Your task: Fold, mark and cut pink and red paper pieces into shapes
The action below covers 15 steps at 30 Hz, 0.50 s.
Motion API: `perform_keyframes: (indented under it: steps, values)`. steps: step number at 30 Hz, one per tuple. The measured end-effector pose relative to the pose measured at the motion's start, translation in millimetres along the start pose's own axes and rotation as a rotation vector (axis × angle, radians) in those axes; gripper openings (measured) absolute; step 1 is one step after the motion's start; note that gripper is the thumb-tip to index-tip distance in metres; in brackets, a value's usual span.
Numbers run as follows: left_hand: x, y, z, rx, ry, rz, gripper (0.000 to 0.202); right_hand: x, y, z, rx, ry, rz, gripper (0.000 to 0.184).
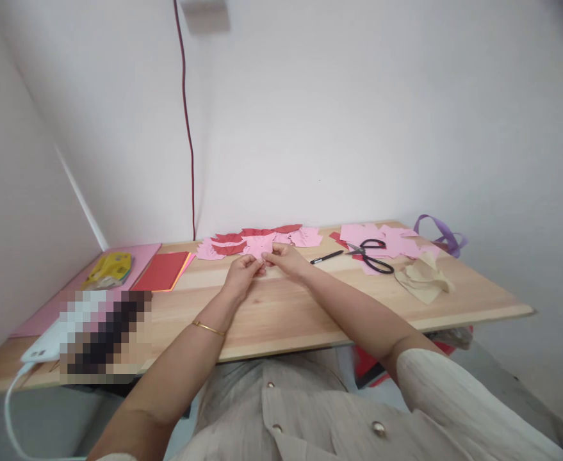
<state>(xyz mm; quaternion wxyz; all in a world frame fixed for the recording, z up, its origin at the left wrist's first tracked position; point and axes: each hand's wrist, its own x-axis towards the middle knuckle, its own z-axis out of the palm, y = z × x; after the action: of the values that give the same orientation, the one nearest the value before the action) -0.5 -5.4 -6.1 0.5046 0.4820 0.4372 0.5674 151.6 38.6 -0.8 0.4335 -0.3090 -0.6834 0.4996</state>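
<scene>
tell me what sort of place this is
Likely a paper-craft workspace, though whether at home or in a workshop I cannot tell: it has black-handled metal scissors, a rectangular stack of red, orange and pink paper sheets, and jagged-edged red and pink paper cutouts.

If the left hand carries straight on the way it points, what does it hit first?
Probably the pink paper piece at the left hand's own fingers, with the red and pink cutouts behind it. Depth is unclear, so it might brush the right hand too.
</scene>
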Motion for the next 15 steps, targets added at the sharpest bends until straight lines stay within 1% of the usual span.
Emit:
perform_keyframes:
  steps: [4,8,10,15]
  values:
    - [-1.3,6.4,-0.4,-0.078,0.034,0.035,0.039,-1.1,-2.6,-3.3,-0.102,-0.016,-0.015,0.028]
    - [-0.4,7.3,-1.3,-0.113,0.054,0.025,0.038,-1.9,-4.1,-1.7,-0.161,-0.013,-0.028,0.030]
    - [0.4,5.9,-1.5,-0.127,0.062,0.006,0.038,-2.0,-3.1,1.1,-0.120,-0.011,-0.017,0.029]
    - [0.5,4.7,-0.4,-0.152,0.070,-0.011,0.036,-1.3,3.2,7.0,0.068,-0.052,0.091,0.029]
